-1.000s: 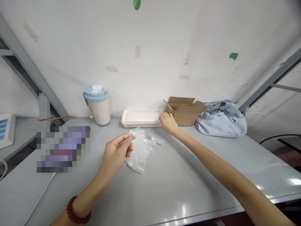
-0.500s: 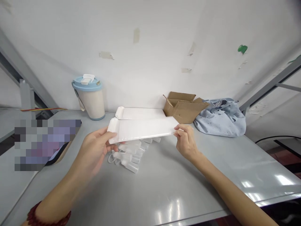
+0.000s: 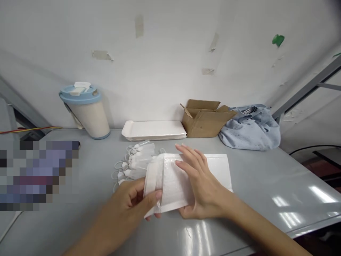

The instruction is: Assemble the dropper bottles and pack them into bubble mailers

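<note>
A white bubble mailer (image 3: 174,185) is held at a tilt above the table, its flap end to the left. My left hand (image 3: 135,204) pinches that flap end, thumb on top and fingers beneath. Across the mailer's middle lies my right hand (image 3: 201,181), fingers stretched and spread over its face toward the top edge, thumb by the lower edge. Behind my left hand are several small translucent plastic bottles (image 3: 140,158) with loops, partly hidden by the mailer. Farther back lies a stack of white mailers (image 3: 157,129).
An open cardboard box (image 3: 205,122) stands against the wall, beside a light blue cloth bundle (image 3: 250,129). At the back left is a cream tumbler (image 3: 93,117) with a blue lid. A blurred-out flat object (image 3: 39,174) lies at the left. The grey table (image 3: 261,185) has a front edge at lower right.
The mailer has come nearer and lower, uncovering the stack behind. My right hand has left its right end and now lies across its middle. My left hand still holds the flap end.
</note>
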A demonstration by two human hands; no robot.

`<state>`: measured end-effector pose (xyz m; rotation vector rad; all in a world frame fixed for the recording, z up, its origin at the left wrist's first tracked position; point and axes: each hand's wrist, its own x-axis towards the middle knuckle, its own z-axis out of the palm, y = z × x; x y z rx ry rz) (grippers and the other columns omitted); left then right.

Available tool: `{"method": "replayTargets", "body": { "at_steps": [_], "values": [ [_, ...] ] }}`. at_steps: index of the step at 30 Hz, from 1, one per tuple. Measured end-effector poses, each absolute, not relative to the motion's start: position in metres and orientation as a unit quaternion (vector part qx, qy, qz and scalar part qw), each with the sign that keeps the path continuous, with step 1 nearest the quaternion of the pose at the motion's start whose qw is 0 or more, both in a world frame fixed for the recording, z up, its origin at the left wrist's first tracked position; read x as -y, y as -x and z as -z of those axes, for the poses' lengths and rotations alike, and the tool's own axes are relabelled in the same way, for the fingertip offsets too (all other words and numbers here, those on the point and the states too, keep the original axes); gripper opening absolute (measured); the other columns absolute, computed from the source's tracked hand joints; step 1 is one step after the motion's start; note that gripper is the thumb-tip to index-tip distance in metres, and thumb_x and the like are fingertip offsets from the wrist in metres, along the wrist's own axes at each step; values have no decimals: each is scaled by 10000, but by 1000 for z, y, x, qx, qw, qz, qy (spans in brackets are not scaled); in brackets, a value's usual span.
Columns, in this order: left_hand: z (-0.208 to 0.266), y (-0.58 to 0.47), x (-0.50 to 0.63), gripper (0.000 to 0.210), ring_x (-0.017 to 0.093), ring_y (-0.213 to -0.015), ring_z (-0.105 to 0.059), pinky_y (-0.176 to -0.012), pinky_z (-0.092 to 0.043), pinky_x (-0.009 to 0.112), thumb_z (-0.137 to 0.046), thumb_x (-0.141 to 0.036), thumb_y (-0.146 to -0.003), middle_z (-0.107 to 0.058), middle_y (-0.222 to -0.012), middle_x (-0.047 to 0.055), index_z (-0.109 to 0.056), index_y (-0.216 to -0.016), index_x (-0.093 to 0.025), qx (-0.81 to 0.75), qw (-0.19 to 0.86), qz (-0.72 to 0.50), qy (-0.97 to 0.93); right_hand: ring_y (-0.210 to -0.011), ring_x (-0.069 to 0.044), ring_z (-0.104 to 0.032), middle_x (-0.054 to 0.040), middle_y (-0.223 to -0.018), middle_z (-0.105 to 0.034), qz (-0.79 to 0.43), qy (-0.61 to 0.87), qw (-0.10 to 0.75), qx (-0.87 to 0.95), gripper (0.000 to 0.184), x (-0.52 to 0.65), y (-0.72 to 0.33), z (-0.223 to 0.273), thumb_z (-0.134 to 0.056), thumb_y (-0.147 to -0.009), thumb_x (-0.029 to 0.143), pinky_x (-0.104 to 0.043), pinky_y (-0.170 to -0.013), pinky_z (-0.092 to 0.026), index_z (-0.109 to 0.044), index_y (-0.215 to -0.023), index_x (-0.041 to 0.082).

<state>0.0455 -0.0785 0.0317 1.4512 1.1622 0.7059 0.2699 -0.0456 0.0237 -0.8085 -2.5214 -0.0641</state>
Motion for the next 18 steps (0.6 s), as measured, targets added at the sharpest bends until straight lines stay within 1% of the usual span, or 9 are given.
{"method": "replayTargets", "body": {
  "at_steps": [2,4,6,8,12,15,17,18],
  "values": [
    [-29,-50,83,342,143,-528,-575,-508,-456,207,-560,-468,-840,-677,-578,4,-650,-656,-195,-493,548,-266,-621,-1320,-425,-310,-274,-1405,-327,-6,295,246,923,841,49,-267,-26,-618,-673,374,-680,-998,-246,-192,-1366,161],
    [-29,-52,85,442,136,-508,-566,-503,-463,205,-488,-516,-869,-679,-566,13,-642,-622,-184,-503,550,-245,-620,-1241,-401,-397,-243,-1320,-398,-5,287,255,923,800,50,-266,-26,-595,-656,334,-674,-970,-270,-215,-1339,167],
    [-30,-53,85,524,131,-496,-570,-496,-468,202,-426,-558,-887,-687,-569,22,-646,-605,-175,-513,558,-234,-609,-1179,-378,-446,-218,-1268,-422,9,277,269,922,752,50,-267,-26,-576,-652,309,-658,-943,-294,-247,-1312,160],
    [-31,-54,85,561,131,-480,-581,-484,-469,202,-401,-587,-888,-692,-567,27,-659,-612,-171,-517,573,-235,-591,-1145,-353,-473,-207,-1249,-435,31,263,285,921,674,50,-268,-26,-561,-682,282,-633,-932,-308,-287,-1284,154],
    [-28,-55,82,571,131,-466,-594,-491,-480,209,-407,-603,-884,-687,-549,24,-654,-608,-168,-517,584,-249,-574,-1092,-318,-520,-205,-1237,-471,81,234,326,913,499,51,-268,-26,-567,-754,235,-578,-916,-341,-379,-1208,147],
    [-26,-53,80,551,134,-456,-598,-472,-486,216,-416,-594,-884,-677,-547,17,-644,-616,-170,-516,592,-255,-564,-1038,-310,-553,-214,-1202,-520,103,231,347,903,422,51,-268,-25,-600,-778,198,-527,-859,-399,-434,-1160,136],
    [-29,-48,78,537,139,-457,-599,-465,-488,220,-413,-584,-884,-661,-530,8,-633,-605,-182,-520,567,-265,-582,-1005,-296,-571,-210,-1156,-562,100,234,352,901,396,49,-268,-25,-600,-778,131,-476,-812,-434,-458,-1148,124],
    [-33,-45,77,524,140,-464,-599,-475,-492,223,-411,-578,-883,-658,-530,3,-633,-608,-190,-530,533,-278,-598,-989,-284,-578,-202,-1128,-584,95,237,355,900,390,49,-268,-26,-589,-777,95,-450,-792,-446,-466,-1147,119]
  ]
}}
